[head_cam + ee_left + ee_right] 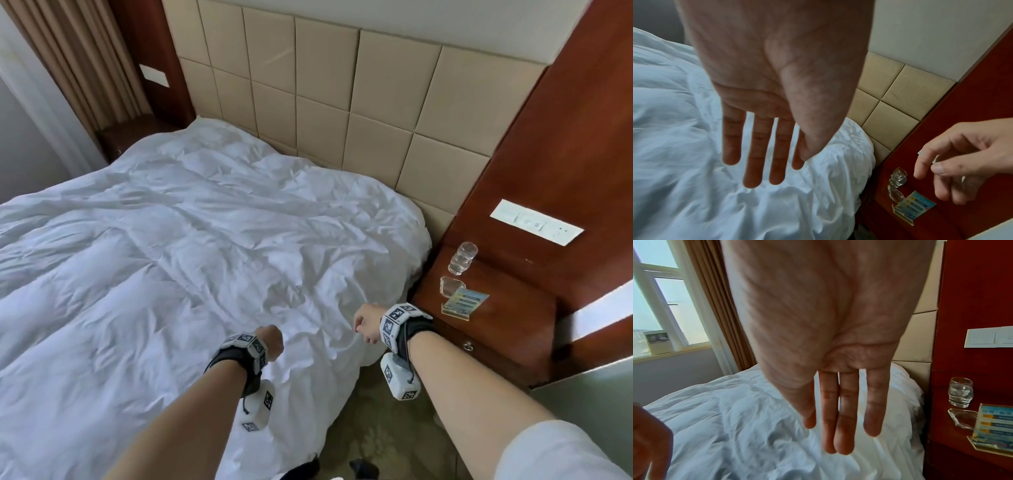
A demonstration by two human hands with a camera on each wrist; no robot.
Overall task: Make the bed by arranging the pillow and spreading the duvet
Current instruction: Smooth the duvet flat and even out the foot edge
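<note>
A white, wrinkled duvet (205, 246) covers the bed up to the padded headboard (329, 102). No pillow shows in any view. My left hand (272, 342) hovers over the duvet's near right edge, and the left wrist view shows its fingers (754, 162) straight and holding nothing. My right hand (363, 324) hangs a little to the right, above the duvet's corner beside the nightstand. In the right wrist view its fingers (871, 410) are straight and empty over the duvet (756, 426). The left wrist view shows the right hand (953, 165) loosely curled, touching nothing.
A wooden nightstand (507, 329) stands right of the bed, with a drinking glass (462, 258), a glass dish (451, 286) and a small card stand (464, 303). A switch panel (536, 222) is on the wood wall. Curtains (85, 58) hang far left. Carpet (376, 428) lies below.
</note>
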